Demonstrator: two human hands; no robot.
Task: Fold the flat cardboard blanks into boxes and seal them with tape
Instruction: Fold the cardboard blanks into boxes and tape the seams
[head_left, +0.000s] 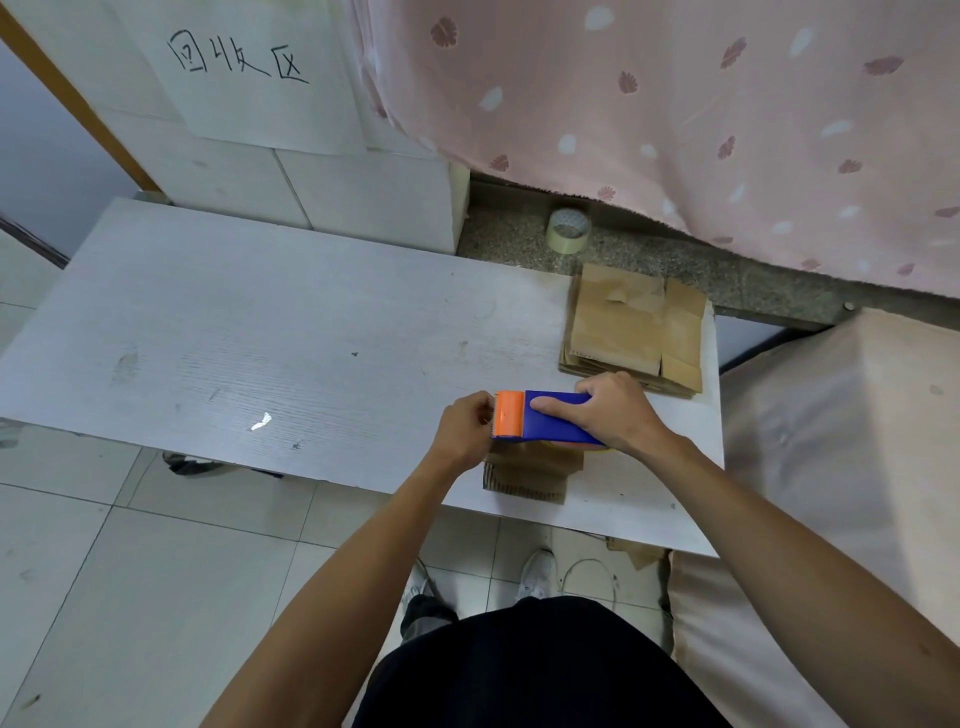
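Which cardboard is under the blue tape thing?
The lone cardboard piece nearest the camera, beneath the tape dispenser; the cardboard stack lies farther back.

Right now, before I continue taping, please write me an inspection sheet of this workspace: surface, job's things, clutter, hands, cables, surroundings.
Surface: white wood-grain table board, scuffed.
Job's things: blue-and-orange tape dispenser over a small brown cardboard piece at the near edge; stack of flat brown cardboard blanks at the far right.
Clutter: small shiny scrap on the board.
Hands: right hand grips the dispenser; left hand pinches at its orange end.
Cables: nothing sure; thin white loop on the pale tiled floor.
Surroundings: clear tape roll on the grey stone ledge; pink patterned curtain; handwritten paper sign.
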